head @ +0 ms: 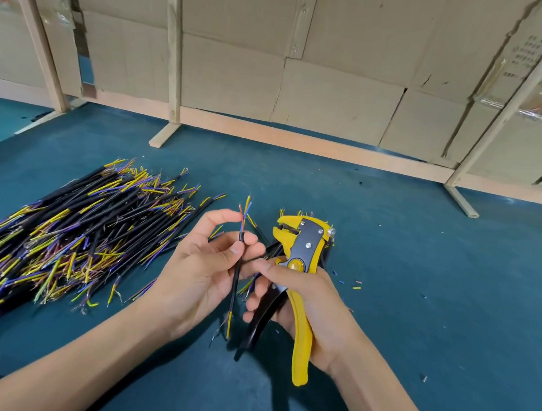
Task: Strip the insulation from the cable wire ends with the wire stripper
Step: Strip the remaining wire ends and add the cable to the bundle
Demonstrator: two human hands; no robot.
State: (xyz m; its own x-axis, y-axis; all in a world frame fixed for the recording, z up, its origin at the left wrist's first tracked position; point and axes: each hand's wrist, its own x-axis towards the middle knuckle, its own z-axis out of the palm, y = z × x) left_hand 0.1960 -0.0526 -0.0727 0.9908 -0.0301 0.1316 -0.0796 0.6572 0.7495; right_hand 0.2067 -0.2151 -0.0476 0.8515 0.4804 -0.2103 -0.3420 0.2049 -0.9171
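**Cable held upright at left hand, wire stripper gripped in right**

Head view. The left hand pinches a single black cable between thumb and fingertips, near its upper end. The cable stands roughly upright; its lower end hangs below the palm. From the top of the jacket, thin coloured wires fan out just above the left fingertips: red, blue and yellow can be told apart.

The right hand grips the yellow-and-black wire stripper by its handles, fingers curled round the black one, the yellow one lying along the palm. The stripper's head points up and away from the person, just right of the cable's wire ends and apart from them. Its jaws look slightly parted; detail is too small to be sure.

Well to the left of the left hand lies a large pile of black cables with yellow and blue wire ends. Behind the right hand, a few more cables lie on the blue table surface. Small insulation scraps lie just right of the right hand.
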